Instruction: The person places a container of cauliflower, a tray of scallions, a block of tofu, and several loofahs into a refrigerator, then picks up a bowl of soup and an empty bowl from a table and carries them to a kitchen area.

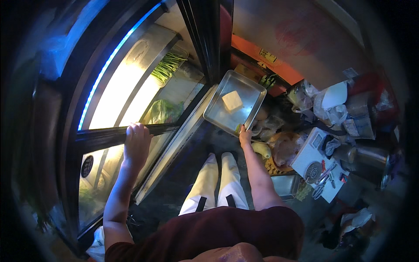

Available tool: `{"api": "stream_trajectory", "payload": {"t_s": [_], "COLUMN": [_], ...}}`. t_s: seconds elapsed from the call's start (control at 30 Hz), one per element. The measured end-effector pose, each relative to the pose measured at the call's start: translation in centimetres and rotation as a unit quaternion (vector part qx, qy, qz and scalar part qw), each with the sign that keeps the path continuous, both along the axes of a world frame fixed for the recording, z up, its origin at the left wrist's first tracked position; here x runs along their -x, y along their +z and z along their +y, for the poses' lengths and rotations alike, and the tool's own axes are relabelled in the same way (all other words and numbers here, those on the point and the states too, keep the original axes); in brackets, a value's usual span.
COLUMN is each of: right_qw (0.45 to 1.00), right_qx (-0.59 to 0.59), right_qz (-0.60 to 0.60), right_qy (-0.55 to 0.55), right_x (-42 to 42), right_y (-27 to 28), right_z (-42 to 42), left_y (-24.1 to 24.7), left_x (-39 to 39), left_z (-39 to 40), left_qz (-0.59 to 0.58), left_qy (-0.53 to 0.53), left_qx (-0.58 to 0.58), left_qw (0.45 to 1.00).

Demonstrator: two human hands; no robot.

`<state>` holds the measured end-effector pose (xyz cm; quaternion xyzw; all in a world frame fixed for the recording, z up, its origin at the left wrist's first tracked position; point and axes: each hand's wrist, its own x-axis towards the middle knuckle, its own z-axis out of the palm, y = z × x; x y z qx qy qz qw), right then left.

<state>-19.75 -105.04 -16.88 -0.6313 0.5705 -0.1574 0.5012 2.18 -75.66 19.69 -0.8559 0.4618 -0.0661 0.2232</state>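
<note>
My left hand point(137, 144) is wrapped over the dark edge of a glass door frame point(101, 139) on a lit display refrigerator. My right hand point(245, 136) grips the near rim of a shallow metal tray point(250, 95), thumb on top. A pale, tofu-like block point(232, 101) lies in the tray, and a small green piece point(238, 128) sits by my thumb. The tray's left side is close to the refrigerator's pale sill point(178, 144); whether they touch I cannot tell. Inside the refrigerator are a tray of green stalks point(168, 67) and bagged leafy greens point(163, 111).
At right, plastic bags point(330, 109) and a pale green vegetable point(262, 149) crowd the space. Scissors point(319, 188) and a dark coil point(313, 172) rest on a white surface. An empty-looking metal pan point(284, 186) stands nearby. A metal cylinder point(370, 159) is farther right.
</note>
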Motion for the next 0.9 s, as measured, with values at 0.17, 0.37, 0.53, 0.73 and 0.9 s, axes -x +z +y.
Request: {"api": "stream_trajectory", "payload": {"t_s": [0.17, 0.37, 0.53, 0.73, 0.9], "right_qw": [0.996, 0.975, 0.927, 0.888, 0.808], "right_qx": [-0.050, -0.066, -0.013, 0.001, -0.141], "right_qz": [-0.028, -0.065, 0.075, 0.000, -0.053], "right_qy": [0.071, 0.201, 0.367, 0.459, 0.570], "right_x": [4.9, 11.1, 16.7, 20.4, 20.7], "right_y": [5.4, 13.0, 20.5, 26.2, 26.0], "right_z": [0.8, 4.8, 8.4, 14.7, 23.5], "left_y": [2.1, -0.2, 0.2, 3.7, 4.8], "left_x": [4.0, 17.8, 27.5, 37.8, 46.1], "left_z": [-2.3, -4.4, -1.2, 7.4, 14.9], "left_qz": [0.165, 0.280, 0.238, 0.142, 0.044], "left_qy": [0.006, 0.138, 0.249, 0.350, 0.452], "left_qx": [0.262, 0.380, 0.530, 0.553, 0.567], "left_qw": [0.951, 0.871, 0.775, 0.743, 0.687]}}
